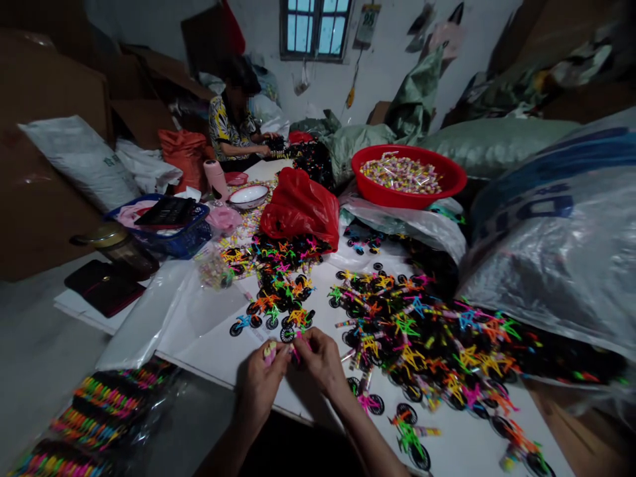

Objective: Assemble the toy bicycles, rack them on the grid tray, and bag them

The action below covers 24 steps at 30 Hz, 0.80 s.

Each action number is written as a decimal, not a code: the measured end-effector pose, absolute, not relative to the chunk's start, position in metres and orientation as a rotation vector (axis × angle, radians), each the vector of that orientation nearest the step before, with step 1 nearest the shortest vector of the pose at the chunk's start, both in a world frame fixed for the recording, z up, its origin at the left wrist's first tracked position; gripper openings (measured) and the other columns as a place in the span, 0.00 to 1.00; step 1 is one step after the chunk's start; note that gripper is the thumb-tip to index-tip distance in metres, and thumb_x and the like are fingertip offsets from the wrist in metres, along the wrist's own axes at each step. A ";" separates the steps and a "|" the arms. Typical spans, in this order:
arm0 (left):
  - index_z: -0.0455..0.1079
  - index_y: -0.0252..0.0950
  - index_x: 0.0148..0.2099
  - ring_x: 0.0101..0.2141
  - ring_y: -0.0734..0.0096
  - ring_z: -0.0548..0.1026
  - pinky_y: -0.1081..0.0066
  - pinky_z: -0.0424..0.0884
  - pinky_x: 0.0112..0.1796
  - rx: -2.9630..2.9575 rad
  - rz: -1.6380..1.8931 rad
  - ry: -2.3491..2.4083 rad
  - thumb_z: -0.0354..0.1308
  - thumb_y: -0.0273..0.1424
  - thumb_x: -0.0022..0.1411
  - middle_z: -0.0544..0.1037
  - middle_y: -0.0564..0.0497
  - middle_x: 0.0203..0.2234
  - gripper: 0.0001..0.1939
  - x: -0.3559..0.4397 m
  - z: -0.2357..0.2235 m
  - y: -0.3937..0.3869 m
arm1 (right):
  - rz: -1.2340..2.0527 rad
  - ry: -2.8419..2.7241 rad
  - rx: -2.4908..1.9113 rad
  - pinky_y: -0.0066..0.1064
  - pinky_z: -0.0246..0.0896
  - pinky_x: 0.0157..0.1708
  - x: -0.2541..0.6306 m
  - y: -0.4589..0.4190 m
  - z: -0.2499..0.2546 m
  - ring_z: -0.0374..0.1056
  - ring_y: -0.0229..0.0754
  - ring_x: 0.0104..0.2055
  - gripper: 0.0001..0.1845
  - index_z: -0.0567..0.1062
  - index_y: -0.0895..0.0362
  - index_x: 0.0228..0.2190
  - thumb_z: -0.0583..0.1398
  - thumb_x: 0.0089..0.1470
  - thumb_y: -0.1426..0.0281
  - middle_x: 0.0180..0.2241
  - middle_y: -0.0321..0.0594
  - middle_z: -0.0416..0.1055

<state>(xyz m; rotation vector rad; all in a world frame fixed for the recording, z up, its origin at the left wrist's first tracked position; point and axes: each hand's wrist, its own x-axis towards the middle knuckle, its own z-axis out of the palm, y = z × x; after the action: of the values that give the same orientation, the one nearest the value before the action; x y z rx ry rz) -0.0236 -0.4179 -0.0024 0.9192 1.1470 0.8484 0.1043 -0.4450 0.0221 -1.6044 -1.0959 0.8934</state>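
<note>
Hands (262, 379) hold pink toy bicycle (299, 338) (half-hidden).

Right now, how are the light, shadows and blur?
In the head view: dim room, brightest at the window; soft shadows by the left hand and right hand; dull sheen on the big bag; bikes at lower right look smeared.

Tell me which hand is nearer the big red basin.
Right. The right hand is before the red basin, to its left; the left hand is farther left.
</note>
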 end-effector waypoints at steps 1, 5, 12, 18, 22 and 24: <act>0.71 0.34 0.32 0.18 0.79 0.60 0.78 0.53 0.18 0.960 0.840 1.106 0.64 0.46 0.48 0.68 0.55 0.18 0.19 -0.025 -0.002 -0.416 | 0.903 -1.131 -1.586 0.26 0.53 0.20 0.118 -0.449 0.033 0.59 0.37 0.20 0.21 0.68 0.57 0.22 0.55 0.51 0.52 0.17 0.35 0.64; 0.69 0.33 0.42 0.25 0.73 0.67 0.76 0.61 0.22 0.807 0.819 1.030 0.66 0.47 0.46 0.74 0.47 0.29 0.27 -0.038 0.003 -0.406 | 0.230 -1.174 -1.878 0.33 0.59 0.31 0.196 -0.472 0.096 0.64 0.45 0.32 0.16 0.73 0.57 0.32 0.54 0.55 0.58 0.31 0.44 0.70; 0.70 0.34 0.33 0.24 0.78 0.64 0.78 0.55 0.22 0.758 0.657 0.956 0.67 0.47 0.44 0.70 0.53 0.24 0.22 -0.020 0.005 -0.420 | 0.009 -1.676 -2.224 0.39 0.54 0.41 0.155 -0.424 0.057 0.60 0.53 0.46 0.20 0.71 0.57 0.43 0.55 0.48 0.81 0.47 0.52 0.65; 0.69 0.34 0.35 0.22 0.79 0.62 0.78 0.52 0.20 0.783 0.813 1.080 0.67 0.47 0.41 0.68 0.55 0.23 0.25 -0.029 0.004 -0.393 | 0.432 -1.505 -1.976 0.29 0.54 0.32 0.125 -0.410 0.003 0.64 0.43 0.35 0.08 0.70 0.57 0.36 0.53 0.54 0.73 0.34 0.42 0.68; 0.68 0.34 0.34 0.23 0.79 0.64 0.79 0.55 0.22 0.733 0.859 1.133 0.66 0.47 0.43 0.70 0.53 0.26 0.24 -0.021 -0.005 -0.383 | 0.715 -1.382 -1.719 0.28 0.56 0.30 0.145 -0.428 0.018 0.64 0.40 0.30 0.15 0.70 0.58 0.43 0.56 0.51 0.71 0.33 0.39 0.71; 0.68 0.34 0.35 0.23 0.79 0.65 0.79 0.56 0.23 0.727 0.842 1.101 0.65 0.48 0.45 0.71 0.53 0.27 0.24 -0.010 -0.008 -0.382 | 0.835 -1.365 -1.644 0.27 0.56 0.28 0.148 -0.430 0.022 0.63 0.39 0.28 0.19 0.69 0.58 0.46 0.56 0.51 0.69 0.32 0.38 0.71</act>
<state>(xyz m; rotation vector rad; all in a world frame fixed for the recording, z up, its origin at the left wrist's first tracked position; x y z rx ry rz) -0.0103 -0.3821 -0.0076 0.7274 1.1008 0.8422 0.1478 -0.4304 0.0223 -1.6444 -1.3651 0.8353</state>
